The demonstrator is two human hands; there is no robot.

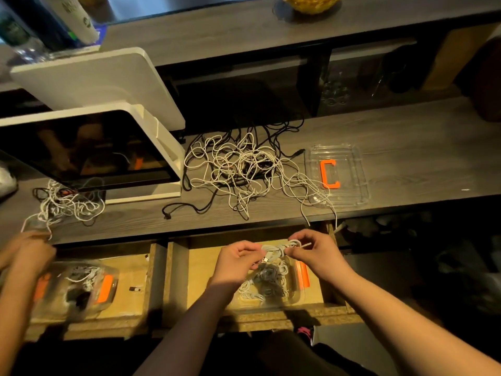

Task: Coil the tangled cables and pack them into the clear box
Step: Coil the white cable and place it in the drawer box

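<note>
A big tangle of white and black cables (238, 169) lies on the grey desk (406, 158). My left hand (235, 260) and my right hand (314, 248) both pinch a small coiled white cable bundle (280, 249) above the open drawer. Below it sits the clear box (295, 291) with an orange clasp, holding several coiled cables (267, 280). The box's clear lid (337, 175) with an orange C-shaped clip lies on the desk to the right of the tangle.
Another person's hands (24, 256) work at the far left over a second clear box (76, 289) in a neighbouring drawer. A smaller cable tangle (67, 204) lies by a white-framed monitor (89, 150). The desk's front edge runs above the drawers.
</note>
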